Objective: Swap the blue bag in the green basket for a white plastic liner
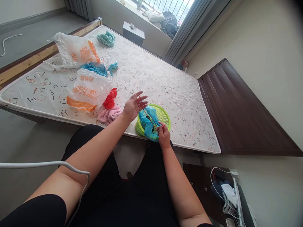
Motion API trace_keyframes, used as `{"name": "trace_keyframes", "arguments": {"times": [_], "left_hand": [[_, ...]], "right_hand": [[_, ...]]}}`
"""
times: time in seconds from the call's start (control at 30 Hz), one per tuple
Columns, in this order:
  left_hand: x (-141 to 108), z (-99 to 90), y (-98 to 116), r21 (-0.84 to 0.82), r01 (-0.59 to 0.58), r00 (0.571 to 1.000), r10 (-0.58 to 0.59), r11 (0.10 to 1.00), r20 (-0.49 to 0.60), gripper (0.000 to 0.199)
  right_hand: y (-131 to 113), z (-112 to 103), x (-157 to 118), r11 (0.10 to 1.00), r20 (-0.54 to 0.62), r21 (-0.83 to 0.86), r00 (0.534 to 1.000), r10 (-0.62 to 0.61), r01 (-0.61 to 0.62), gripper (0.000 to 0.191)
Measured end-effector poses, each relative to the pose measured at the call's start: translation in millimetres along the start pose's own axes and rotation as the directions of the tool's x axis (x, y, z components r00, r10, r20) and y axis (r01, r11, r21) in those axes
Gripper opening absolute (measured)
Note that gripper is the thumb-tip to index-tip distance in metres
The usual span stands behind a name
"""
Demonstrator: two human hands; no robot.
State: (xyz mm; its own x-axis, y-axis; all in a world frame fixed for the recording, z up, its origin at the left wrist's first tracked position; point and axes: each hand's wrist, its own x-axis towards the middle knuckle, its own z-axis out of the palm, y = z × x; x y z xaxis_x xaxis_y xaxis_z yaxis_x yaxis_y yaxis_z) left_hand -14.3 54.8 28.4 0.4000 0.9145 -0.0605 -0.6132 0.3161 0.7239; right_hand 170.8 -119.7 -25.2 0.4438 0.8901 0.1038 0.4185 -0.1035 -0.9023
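Observation:
My left hand (pixel 133 107) is palm up, its fingers stretched out and apart. A thin red string (pixel 147 116) lies across its fingers and runs down to my right hand (pixel 163 135). The fingers of my right hand are pinched together on the edge of a blue plastic bag (pixel 149 130), with the string's lower end beside them. This bag sits crumpled in a light green plastic basket (pixel 165 113) at the mattress edge. Something dark shows inside the bag, too small to make out. Left of the basket is a folded pink towel (pixel 110 115), near my left wrist.
On the mattress (pixel 184 126) lie two white bags with orange print (pixel 78 52), a blue bag (pixel 94 68), a red bag (pixel 110 98) and a green towel (pixel 106 38). A dark headboard (pixel 236 116) stands right. A white cable (pixel 42 164) crosses my left arm.

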Motion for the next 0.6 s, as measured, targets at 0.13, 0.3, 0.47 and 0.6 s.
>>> {"name": "trace_keyframes", "arguments": {"times": [0.13, 0.3, 0.47, 0.6], "left_hand": [[0.4, -0.2, -2.4, 0.009, 0.057, 0.998, -0.057, 0.998, 0.0, 0.048], [-5.5, 5.3, -8.4, 0.02, 0.134, 0.99, -0.135, 0.991, 0.04, 0.055], [-1.6, 4.0, -13.8, -0.03, 0.117, 0.993, -0.116, 0.993, 0.021, 0.045], [4.5, 2.1, -12.7, -0.106, 0.183, 0.982, -0.186, 0.977, -0.017, 0.012]], "right_hand": [[-10.9, -1.9, 4.5, 0.993, -0.127, 0.119, 0.991, 0.034, -0.019, 0.047], [-26.7, -7.1, 26.8, 0.966, -0.296, 0.246, 0.955, -0.002, 0.079, 0.041], [-40.4, -39.6, 59.4, 0.809, -0.245, 0.586, 0.941, 0.232, -0.047, 0.034], [-58.1, -70.6, 64.9, 0.757, -0.07, 0.636, 0.966, 0.251, -0.15, 0.039]]}}
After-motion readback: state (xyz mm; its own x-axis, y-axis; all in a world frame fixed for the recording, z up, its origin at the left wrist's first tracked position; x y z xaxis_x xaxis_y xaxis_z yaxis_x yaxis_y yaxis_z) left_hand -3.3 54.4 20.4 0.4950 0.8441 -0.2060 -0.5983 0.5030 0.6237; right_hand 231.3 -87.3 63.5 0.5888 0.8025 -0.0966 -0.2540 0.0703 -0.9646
